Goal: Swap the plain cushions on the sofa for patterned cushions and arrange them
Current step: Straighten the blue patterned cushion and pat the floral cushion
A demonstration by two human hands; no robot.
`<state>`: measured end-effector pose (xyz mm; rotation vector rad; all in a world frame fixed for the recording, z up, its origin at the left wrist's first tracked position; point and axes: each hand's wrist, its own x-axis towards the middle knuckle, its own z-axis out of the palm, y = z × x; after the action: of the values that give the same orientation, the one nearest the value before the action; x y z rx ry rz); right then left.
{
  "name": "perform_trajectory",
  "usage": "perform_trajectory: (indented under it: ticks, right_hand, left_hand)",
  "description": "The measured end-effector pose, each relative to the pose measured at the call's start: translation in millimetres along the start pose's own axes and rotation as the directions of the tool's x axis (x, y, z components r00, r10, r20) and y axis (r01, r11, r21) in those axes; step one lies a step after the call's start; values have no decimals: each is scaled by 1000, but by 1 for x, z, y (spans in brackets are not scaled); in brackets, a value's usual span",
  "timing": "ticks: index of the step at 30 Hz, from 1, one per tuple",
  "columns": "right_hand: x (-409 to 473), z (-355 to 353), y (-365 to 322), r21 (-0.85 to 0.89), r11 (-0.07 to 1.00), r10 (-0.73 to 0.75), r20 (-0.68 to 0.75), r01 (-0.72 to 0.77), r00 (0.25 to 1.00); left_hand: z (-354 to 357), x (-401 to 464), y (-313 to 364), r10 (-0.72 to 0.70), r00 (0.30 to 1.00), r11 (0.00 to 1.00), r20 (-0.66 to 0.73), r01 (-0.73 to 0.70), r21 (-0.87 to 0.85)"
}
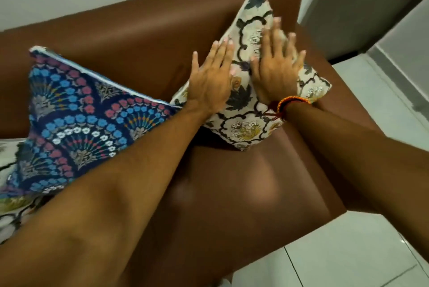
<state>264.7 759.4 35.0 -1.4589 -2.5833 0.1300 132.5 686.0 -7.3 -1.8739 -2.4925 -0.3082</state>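
Arranging now: both hands, left and right, fingers spread flat, pat the cream cushion at the sofa's one o'clock corner; next, probably a gentle straightening.

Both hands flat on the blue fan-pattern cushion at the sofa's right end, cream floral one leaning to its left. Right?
Not quite: the cushions are swapped. The head view shows the left hand and right hand flat on the cream floral cushion at the sofa's right end; the blue fan-pattern cushion leans to its left.
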Motion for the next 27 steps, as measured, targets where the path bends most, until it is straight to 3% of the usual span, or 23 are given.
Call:
perform_trajectory:
  ticks: [2,5,8,14,17,19,23,25,27]
  right_hand:
    - [-8,-1,-36,17,998,62,-22,-62,998]
    - [-29,4,-118,12,966,-259,10,259,966]
    - [-51,13,-218,178,881,-453,50,438,890]
    - [-137,34,-440,249,578,-810,61,777,583]
    - [-172,41,-523,267,499,-858,16,825,513]
    - [-190,50,-569,306,441,-887,9,843,461]
    - [-203,73,-615,319,397,-916,88,860,390]
    - [-201,89,-616,304,441,-897,159,845,411]
    - [-199,95,-612,310,546,-838,212,779,503]
  left_hand:
    - [-16,-13,-21,-133,991,991,16,132,31]
    - [-51,-49,-77,-186,974,981,-130,190,24]
    - [-88,-113,-159,-291,924,953,-249,303,9]
    - [-149,-329,-353,-692,652,685,-309,728,1]
    - [-168,-400,-419,-754,569,601,-328,799,4]
    - [-173,-425,-445,-754,585,614,-299,790,0]
    - [-159,-447,-475,-665,739,745,-104,666,-37]
    - [-150,-456,-488,-675,736,737,-61,668,-99]
    - [-145,-459,-493,-753,653,657,-85,737,-158]
